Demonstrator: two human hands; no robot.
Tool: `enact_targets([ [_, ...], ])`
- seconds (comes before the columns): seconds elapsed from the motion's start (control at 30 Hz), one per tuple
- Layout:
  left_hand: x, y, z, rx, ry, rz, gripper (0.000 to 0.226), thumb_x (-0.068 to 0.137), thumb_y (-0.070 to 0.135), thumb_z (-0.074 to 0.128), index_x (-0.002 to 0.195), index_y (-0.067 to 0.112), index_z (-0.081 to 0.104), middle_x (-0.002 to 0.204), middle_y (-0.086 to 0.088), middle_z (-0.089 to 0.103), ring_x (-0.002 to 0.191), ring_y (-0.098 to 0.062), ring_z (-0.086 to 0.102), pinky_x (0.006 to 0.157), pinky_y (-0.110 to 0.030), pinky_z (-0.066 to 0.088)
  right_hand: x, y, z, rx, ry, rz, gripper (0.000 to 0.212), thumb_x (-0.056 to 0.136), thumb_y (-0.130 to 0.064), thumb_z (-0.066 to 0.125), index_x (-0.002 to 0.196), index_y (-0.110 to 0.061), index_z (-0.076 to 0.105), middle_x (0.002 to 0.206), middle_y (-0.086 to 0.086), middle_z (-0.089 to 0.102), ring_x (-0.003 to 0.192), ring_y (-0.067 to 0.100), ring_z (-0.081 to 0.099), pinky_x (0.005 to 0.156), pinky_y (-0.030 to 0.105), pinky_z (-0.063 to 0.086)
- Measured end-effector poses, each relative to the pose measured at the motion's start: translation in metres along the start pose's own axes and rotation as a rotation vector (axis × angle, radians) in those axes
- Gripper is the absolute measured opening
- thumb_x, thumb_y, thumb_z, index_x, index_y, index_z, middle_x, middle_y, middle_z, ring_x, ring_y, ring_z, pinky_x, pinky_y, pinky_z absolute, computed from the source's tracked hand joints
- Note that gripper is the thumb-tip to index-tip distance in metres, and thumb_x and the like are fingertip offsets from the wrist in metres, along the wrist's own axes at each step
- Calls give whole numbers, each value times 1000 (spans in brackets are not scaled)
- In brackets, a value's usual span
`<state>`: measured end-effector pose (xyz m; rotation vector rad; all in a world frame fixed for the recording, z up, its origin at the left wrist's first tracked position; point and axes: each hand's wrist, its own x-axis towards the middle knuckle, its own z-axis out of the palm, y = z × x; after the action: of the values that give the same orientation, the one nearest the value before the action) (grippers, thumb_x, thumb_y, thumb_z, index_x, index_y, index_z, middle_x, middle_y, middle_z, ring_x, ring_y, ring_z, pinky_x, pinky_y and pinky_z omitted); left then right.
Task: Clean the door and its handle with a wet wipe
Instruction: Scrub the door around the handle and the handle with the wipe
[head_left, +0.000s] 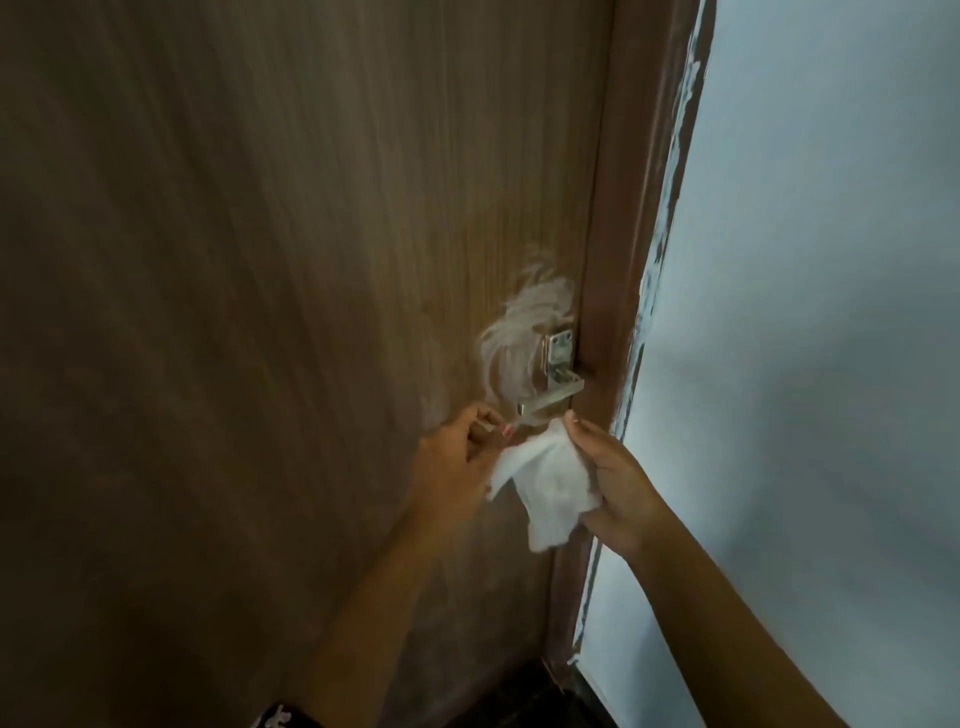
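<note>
A brown wooden door (260, 260) fills the left and middle of the head view. Its metal lever handle (550, 395) sits near the right edge, with whitish smears (514, 322) on the wood above and left of it. A white wet wipe (545, 483) hangs crumpled just below the handle. My right hand (618, 483) grips the wipe's right side. My left hand (462, 457) pinches its left corner, fingers close to the lever's tip.
The brown door frame (623, 260) runs along the door's right edge, with chipped paint where it meets a pale blue-white wall (805, 364). Dark floor (545, 696) shows at the bottom.
</note>
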<state>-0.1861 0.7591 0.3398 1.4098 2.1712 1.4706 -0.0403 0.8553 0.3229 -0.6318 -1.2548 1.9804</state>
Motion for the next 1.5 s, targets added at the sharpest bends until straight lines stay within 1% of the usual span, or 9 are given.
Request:
enact_targets([
  [0.13,27,-9,18,-12,149,200,23,95,32,55,116,22,58,96,10,62,83,-3,59,69,-18,50,26,-2,11,187,-15,27,34,88,-37,52,107,-12,65,101,10,65,93,25,61,87,41,47],
  [0.3,35,-16,56,114,1,377,38,93,40,41,118,20,62,112,6,60,100,-4,53,82,-8,40,45,-2,8,253,3,-13,37,95,-36,40,93,-11,67,90,8,68,83,21,66,77,36,55],
  [0.4,44,-19,70,109,-103,378,49,90,42,34,122,18,63,113,4,65,105,-9,55,90,-20,45,57,1,2,182,149,-78,33,92,-35,49,111,-10,60,97,5,67,84,16,67,74,32,57],
  [0.53,60,-24,67,218,-44,405,44,91,39,35,113,17,65,108,2,65,104,-14,56,82,-20,43,82,7,-8,151,219,-113,33,79,-29,70,101,-6,62,87,10,70,76,21,69,65,35,59],
  [0.63,84,-28,50,405,47,434,30,91,28,45,112,21,66,114,4,61,107,-14,52,80,-24,46,109,7,-15,-267,533,-279,25,86,-13,63,111,-8,62,115,12,63,103,28,61,87,45,53],
  [0.7,100,-27,32,533,177,475,29,88,25,47,108,20,68,116,2,61,107,-18,52,80,-33,50,127,3,-14,-562,643,-421,24,88,-8,60,111,-7,63,125,11,57,113,27,55,95,32,45],
  [0.97,153,-19,-6,872,562,849,30,89,22,53,114,18,67,128,-2,61,123,-21,45,110,-46,25,172,10,-3,-1006,542,-640,30,93,-6,51,122,-7,59,131,12,52,111,13,48,89,-5,27],
  [1.3,167,-31,-4,1122,747,893,38,96,32,48,132,22,57,139,2,53,133,-18,39,116,-50,11,182,2,-16,-1407,398,-927,31,85,-22,48,103,-9,69,106,8,68,97,29,60,83,24,48],
  [1.5,168,-32,-3,1122,763,901,39,96,31,49,133,22,56,139,1,53,133,-18,39,115,-49,12,183,17,-30,-1661,238,-886,45,66,-10,79,108,-9,64,117,8,64,101,34,58,67,37,59],
])
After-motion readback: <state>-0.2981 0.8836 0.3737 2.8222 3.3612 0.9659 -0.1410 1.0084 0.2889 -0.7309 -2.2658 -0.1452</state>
